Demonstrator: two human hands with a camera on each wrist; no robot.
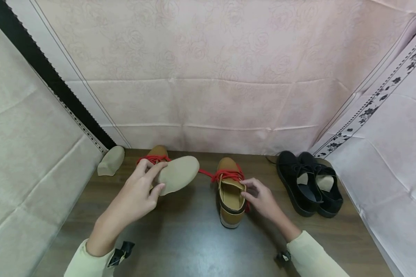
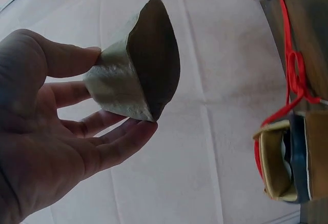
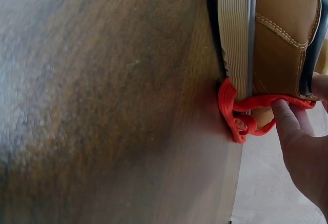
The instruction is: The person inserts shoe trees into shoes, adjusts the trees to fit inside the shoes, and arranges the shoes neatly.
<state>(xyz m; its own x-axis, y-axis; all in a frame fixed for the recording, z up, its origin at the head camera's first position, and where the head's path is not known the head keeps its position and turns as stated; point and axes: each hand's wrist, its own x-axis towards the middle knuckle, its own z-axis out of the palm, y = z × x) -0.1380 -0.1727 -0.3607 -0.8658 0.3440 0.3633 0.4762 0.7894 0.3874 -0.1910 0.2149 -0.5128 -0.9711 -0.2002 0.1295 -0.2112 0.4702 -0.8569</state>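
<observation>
Raised above the floor, a beige, hollow shoe-shaper insert (image 1: 180,175) is gripped by my left hand (image 1: 138,192). The left wrist view shows the thumb on one side of this insert (image 2: 107,83) and fingers on the other. A tan shoe (image 1: 230,218) with red laces (image 1: 228,175) stands upright on the floor, heel toward me. My right hand (image 1: 262,200) pinches the right edge of its collar; in the right wrist view the thumb is at the collar and the fingers touch the red lace (image 3: 259,101) outside. A second tan shoe (image 1: 158,151) is partly hidden behind my left hand.
Another beige insert (image 1: 111,159) rests at the far left by the wall covering. A pair of black shoes (image 1: 291,181) stands to the right, with pale inserts inside. Light patterned cloth (image 1: 211,104) bounds the wooden floor (image 1: 194,238) at the back and both sides.
</observation>
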